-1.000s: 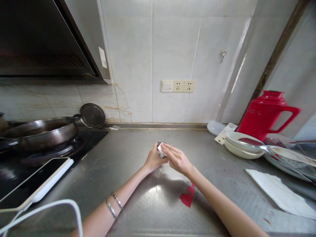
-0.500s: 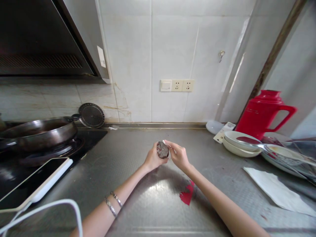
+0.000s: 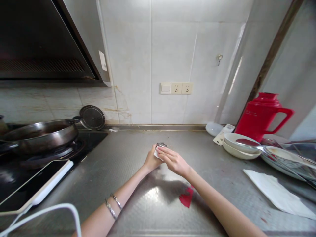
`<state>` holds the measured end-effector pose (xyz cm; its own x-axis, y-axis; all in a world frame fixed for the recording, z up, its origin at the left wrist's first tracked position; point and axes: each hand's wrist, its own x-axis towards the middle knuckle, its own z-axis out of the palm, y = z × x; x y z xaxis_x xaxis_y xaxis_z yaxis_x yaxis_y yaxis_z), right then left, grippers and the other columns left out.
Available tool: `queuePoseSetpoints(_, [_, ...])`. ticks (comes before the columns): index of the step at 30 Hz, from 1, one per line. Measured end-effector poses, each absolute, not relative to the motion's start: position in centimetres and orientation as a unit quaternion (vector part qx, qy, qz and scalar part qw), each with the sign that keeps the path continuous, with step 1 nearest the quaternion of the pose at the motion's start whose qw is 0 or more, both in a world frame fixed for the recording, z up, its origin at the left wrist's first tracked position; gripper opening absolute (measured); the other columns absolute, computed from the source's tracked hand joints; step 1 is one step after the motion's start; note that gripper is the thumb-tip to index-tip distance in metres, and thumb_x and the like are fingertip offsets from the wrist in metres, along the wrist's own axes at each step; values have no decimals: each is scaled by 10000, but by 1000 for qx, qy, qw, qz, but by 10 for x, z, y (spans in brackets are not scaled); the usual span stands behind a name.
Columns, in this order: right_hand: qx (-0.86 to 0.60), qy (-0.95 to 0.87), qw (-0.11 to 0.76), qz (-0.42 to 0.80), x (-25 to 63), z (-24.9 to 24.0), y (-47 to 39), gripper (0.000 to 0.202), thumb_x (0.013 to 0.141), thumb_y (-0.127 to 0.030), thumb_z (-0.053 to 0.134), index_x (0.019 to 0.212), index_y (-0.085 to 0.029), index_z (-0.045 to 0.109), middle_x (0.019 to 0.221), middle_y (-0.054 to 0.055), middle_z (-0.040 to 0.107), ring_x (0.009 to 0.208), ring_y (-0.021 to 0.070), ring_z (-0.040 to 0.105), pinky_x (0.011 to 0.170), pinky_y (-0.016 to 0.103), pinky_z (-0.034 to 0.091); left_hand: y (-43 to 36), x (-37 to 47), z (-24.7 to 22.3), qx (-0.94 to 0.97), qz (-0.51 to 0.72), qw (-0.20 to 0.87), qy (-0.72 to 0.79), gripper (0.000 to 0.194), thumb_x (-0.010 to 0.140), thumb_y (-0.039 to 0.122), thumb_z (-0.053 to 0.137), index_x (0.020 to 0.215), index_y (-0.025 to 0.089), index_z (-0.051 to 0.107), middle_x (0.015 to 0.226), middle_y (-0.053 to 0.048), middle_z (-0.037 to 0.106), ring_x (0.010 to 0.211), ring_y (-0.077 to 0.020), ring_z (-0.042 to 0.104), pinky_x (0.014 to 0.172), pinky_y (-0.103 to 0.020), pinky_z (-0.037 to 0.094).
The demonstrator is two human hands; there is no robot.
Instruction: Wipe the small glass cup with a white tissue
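Note:
Above the middle of the counter, my left hand is wrapped around a small round dark object with a crinkled greyish face; most of it is hidden by my fingers, and its kind cannot be made out. A white tissue lies against its near side. My right hand presses that tissue onto the object, fingers together and laid over it. Below the hands, a torn red scrap rests on the steel counter.
To the left, a steel pan stands on the black hob, with a phone and its white cable in front. A red thermos jug, stacked bowls, plates and a white napkin occupy the right side.
My right hand has moved from the object's right edge over its near side, bringing the white tissue across it. The round face has tilted away and shows less.

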<state>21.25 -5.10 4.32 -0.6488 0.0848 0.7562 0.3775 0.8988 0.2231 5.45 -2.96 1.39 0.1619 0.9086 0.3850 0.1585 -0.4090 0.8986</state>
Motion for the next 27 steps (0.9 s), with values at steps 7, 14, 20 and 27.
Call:
queuePoseSetpoints(7, [-168,-877,420,-163,218,43,-47,441,899,-8,352,1259,-160,557,1225,124,645,1268,215,499,1035,406,491,-34,57,20,681,468,313,469,561,540,250,797,1032,179,536,934,-42,691,834,-214,648,693,-285,485])
queuePoseSetpoints(14, [-139,-886,413,-158,209,39,-52,393,907,-31,386,1227,-152,580,1190,129,666,1250,214,519,1036,395,487,-30,55,14,682,482,313,452,461,578,210,766,975,166,537,875,-42,684,812,-199,644,684,-274,494])
queuePoseSetpoints(20, [-236,-814,528,-52,210,32,-42,373,924,-90,385,1184,-210,624,1158,89,687,1126,204,625,945,374,548,-32,61,17,666,478,348,454,521,543,216,787,1006,166,554,829,-6,665,711,-155,628,616,-246,485])
queuePoseSetpoints(27, [-291,-748,596,21,208,29,-41,275,927,-165,457,1086,-227,674,1086,63,719,1030,207,678,871,338,586,-45,66,29,578,469,535,400,455,555,357,817,847,156,530,612,59,545,413,-80,516,412,-221,443])
